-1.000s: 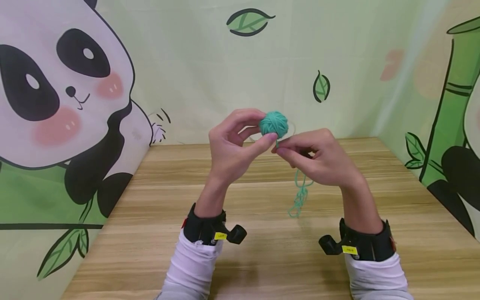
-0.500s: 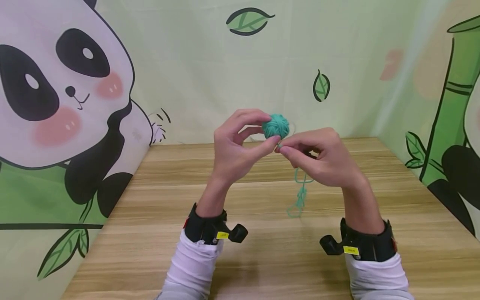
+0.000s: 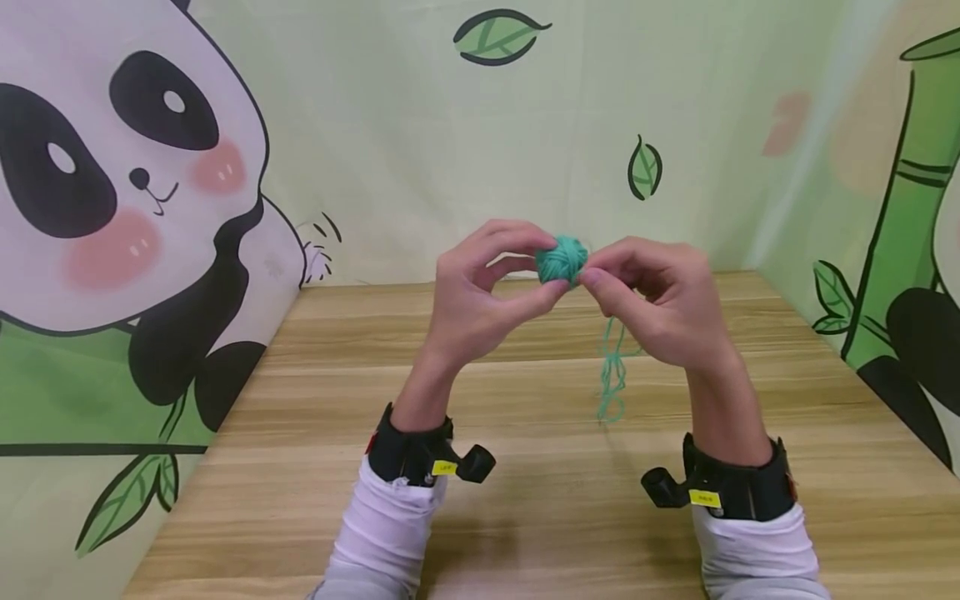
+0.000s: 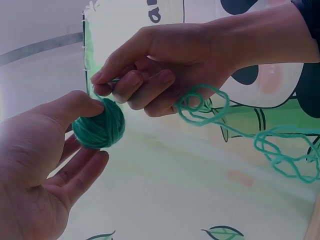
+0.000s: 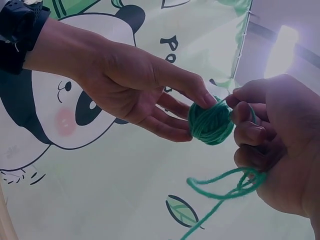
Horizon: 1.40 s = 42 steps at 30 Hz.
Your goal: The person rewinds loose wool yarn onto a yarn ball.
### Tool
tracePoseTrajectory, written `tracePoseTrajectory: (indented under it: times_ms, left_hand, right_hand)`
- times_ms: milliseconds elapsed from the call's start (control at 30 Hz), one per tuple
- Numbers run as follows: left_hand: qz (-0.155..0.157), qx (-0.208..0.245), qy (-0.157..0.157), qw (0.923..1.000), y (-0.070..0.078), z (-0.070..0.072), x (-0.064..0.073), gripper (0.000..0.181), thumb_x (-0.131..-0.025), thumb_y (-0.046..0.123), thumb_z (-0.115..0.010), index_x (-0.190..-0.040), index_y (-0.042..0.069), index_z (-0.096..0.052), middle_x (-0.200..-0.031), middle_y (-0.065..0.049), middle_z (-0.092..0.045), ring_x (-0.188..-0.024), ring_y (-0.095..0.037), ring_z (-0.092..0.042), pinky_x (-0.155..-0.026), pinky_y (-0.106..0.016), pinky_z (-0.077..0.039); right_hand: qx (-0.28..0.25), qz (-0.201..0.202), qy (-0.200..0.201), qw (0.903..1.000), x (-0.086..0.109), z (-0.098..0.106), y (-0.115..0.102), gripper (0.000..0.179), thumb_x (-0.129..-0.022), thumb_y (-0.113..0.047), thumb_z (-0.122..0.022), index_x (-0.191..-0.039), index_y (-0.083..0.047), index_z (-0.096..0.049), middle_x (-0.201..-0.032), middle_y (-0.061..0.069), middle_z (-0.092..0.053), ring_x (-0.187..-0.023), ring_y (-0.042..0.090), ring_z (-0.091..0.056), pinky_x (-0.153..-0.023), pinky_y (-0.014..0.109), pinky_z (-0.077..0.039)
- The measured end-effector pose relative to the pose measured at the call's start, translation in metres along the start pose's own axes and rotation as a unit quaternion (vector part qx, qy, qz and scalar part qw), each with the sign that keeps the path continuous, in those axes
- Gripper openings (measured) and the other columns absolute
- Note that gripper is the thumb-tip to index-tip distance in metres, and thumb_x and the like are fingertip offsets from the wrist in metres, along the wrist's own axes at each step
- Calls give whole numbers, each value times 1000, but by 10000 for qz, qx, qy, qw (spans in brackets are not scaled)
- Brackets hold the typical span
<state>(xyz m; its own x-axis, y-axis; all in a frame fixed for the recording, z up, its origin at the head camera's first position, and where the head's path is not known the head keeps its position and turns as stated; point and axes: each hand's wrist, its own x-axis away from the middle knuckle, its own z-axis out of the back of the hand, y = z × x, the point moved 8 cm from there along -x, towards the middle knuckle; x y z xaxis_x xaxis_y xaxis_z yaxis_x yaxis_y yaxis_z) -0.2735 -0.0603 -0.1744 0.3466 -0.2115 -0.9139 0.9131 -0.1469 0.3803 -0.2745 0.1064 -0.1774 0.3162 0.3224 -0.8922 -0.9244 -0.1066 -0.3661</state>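
A small teal ball of yarn is held up above the table between the thumb and fingertips of my left hand. Close at its right side, my right hand pinches the yarn strand between thumb and forefinger. In the left wrist view the strand runs from the yarn ball to the pinching fingertips. The other fingers of the right hand curl in toward the palm, in the right wrist view. Below that hand dangles a loose, looped tail of yarn.
The wood-grain table lies beneath both hands. A pale green cloth backdrop with pandas, leaves and bamboo stands behind and at the sides. Black straps with small cameras sit on both wrists over white sleeves.
The yarn ball and left hand have shifted a little to the right and down. The right hand has moved right and slightly up beside the ball, and the hanging tail swung right.
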Motion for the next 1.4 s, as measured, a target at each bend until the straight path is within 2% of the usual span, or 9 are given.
tracePoseTrajectory:
  times_ms: [233, 467, 833, 1067, 1233, 1400]
  left_hand:
    - [65, 117, -188, 9997, -1, -3, 0, 34, -70, -23, -79, -102, -23, -66, -104, -32, -64, -95, -28, -63, -78, -50, -65]
    - [80, 165, -473, 9987, 0, -8, 0, 35, -69, -24, -80, -102, -23, -66, -103, -31, -65, -94, -28, -64, -79, -50, -65]
    - [72, 574, -909, 9942, -3, -15, 3, 37, -69, -24, -80, -103, -20, -66, -101, -24, -66, -93, -27, -64, -83, -47, -64]
    - [100, 1028, -1151, 9880, -17, -17, 9, 40, -68, -22, -82, -105, -18, -67, -105, -23, -66, -97, -32, -63, -85, -49, -63]
    - [105, 1287, -1408, 9816, -17, -22, 11, 41, -67, -26, -80, -105, -18, -66, -105, -24, -65, -97, -33, -63, -85, -50, -63]
    - [103, 1333, -1484, 9798, -15, -24, 11, 41, -67, -26, -80, -104, -19, -66, -105, -25, -65, -98, -33, -63, -86, -49, -63]
  right_hand:
    - [-69, 209, 303, 9993, -1, 7, -2, 31, -96, -11, -71, -86, 19, -69, -64, 1, -58, -49, 4, -44, -39, 16, -33]
    - [-51, 258, 387, 9989, -2, 8, -3, 33, -95, -13, -73, -83, 18, -68, -62, 1, -58, -47, 3, -42, -38, 15, -32]
    - [88, 174, 475, 9987, -1, 10, -1, 41, -94, -22, -76, -82, 16, -68, -65, -1, -64, -45, 3, -41, -38, 14, -30]
    - [107, 174, 505, 9985, 0, 10, -1, 42, -95, -24, -76, -83, 16, -69, -67, -1, -67, -46, 3, -45, -38, 14, -32]
    - [82, 162, 520, 9985, 0, 11, 0, 42, -95, -24, -76, -83, 16, -68, -63, 0, -62, -46, 3, -44, -38, 14, -33]
    - [155, 180, 494, 9985, -1, 12, 3, 38, -95, -21, -75, -83, 15, -69, -61, -1, -57, -47, 3, -42, -38, 15, -32]
